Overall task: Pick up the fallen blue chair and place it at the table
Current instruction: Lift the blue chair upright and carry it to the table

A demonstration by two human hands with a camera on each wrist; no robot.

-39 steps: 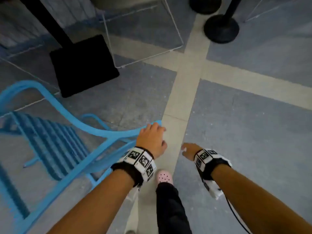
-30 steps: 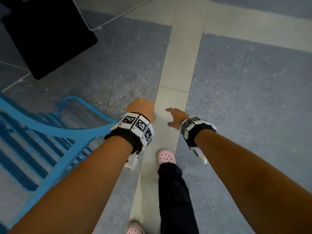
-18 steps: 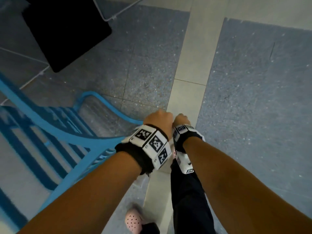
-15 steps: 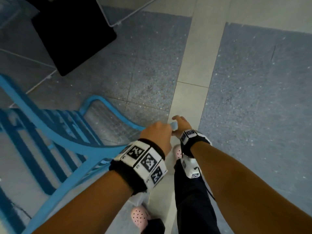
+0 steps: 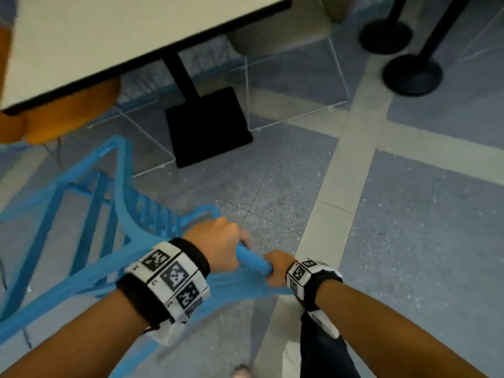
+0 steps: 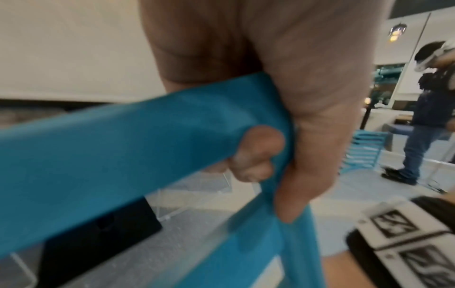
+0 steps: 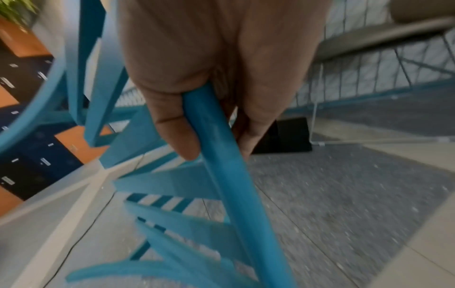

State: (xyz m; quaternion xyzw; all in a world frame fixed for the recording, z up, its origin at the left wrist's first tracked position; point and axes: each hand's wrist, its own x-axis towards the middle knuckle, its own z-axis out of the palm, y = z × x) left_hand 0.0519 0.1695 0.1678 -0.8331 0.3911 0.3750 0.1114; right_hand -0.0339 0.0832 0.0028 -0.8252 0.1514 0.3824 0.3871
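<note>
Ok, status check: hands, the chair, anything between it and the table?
Left hand and right hand both grip the blue chair frame. Chair tilted, short of the table. Black table base and white wire frames ahead.

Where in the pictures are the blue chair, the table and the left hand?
blue chair (image 5: 121, 203): head view, curved frame bar.
table (image 5: 109, 36): head view, bare pale top.
left hand (image 5: 215, 242): head view, back of the hand.

Bare forearms; black wristbands (image 5: 141, 301) carrying white blocks printed with black square markers (image 5: 174, 276); dark trousers (image 5: 324, 356); pale shoe tip (image 5: 241, 371).
</note>
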